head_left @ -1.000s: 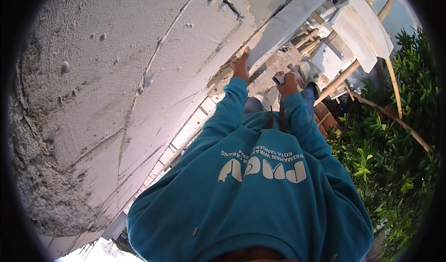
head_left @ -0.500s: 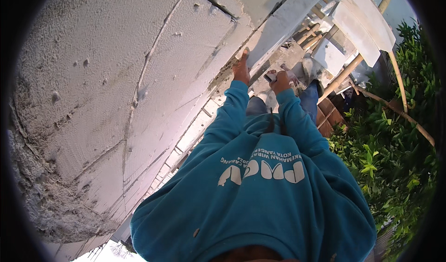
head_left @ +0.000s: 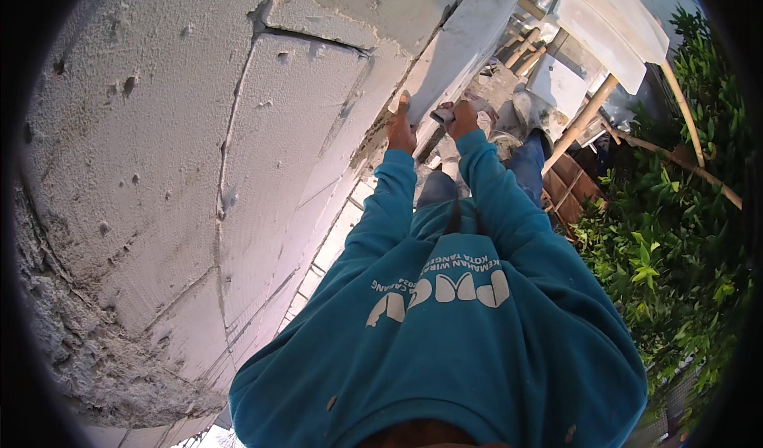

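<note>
My left hand (head_left: 401, 130) grips the lower end of a long white board (head_left: 455, 47) lying along the pale wall (head_left: 159, 154), thumb against its face. My right hand (head_left: 462, 121) is just to the right of it, beside the board's edge, closed on a small grey tool (head_left: 439, 117) whose form I cannot make out fully. Below both hands are my blue-trousered legs (head_left: 524, 170) and a dusty, cluttered ledge (head_left: 501, 142).
A bamboo scaffold (head_left: 588, 122) runs on the right, with white panels (head_left: 604, 23) and a smaller white piece (head_left: 555, 84). A rust-brown sheet (head_left: 568, 190) is lower down, beside dense green foliage (head_left: 652, 289). Rough crumbled plaster (head_left: 95, 337) edges the wall at lower left.
My right hand and its tool have moved left, closer to the board. My left hand sits slightly lower and further left in the picture, and the whole view has shifted a little.
</note>
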`<state>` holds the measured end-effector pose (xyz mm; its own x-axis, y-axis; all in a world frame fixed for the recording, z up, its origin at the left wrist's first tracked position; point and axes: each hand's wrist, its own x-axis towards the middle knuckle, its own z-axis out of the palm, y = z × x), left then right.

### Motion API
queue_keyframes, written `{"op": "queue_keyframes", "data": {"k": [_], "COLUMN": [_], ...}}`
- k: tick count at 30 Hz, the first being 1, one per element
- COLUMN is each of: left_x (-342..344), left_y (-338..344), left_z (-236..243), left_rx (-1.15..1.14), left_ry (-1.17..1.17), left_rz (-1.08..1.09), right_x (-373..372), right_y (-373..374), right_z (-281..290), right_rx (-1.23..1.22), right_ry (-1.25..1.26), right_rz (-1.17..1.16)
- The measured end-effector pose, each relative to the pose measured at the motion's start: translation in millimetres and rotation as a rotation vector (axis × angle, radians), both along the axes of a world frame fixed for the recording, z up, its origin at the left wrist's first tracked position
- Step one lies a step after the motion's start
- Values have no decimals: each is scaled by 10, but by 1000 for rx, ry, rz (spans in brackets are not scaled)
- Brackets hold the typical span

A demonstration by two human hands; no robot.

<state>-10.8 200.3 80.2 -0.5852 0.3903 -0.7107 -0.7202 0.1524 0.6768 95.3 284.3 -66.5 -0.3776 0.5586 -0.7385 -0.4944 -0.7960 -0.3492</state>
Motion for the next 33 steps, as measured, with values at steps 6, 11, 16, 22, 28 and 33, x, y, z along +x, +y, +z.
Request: {"op": "queue_keyframes", "data": {"k": [6,11,16,22,28,33], "left_x": [-205,-36,-62,-97,-130,-98], "left_y": [-470,-367,-371,-586,-485,-366], "left_z": [-75,-110,-192,-418,-378,-302], "left_rx": [-108,-119,-111,-151,-123,-132], "left_ry": [180,343,300,404,284,85], "left_rz": [-143,-184,-188,-208,-210,127], "right_x": [-85,-56,-91,48,-253,-53], "right_y": [-61,172,176,180,-79,33], "right_z": [1172,1238,1277,1671,1701,1381], "right_rx": [-307,-365,-268,-250,-300,-279], "right_ry": [-10,-43,-29,-57,8,54], "right_rz": [206,-65,169,146,170,239]}}
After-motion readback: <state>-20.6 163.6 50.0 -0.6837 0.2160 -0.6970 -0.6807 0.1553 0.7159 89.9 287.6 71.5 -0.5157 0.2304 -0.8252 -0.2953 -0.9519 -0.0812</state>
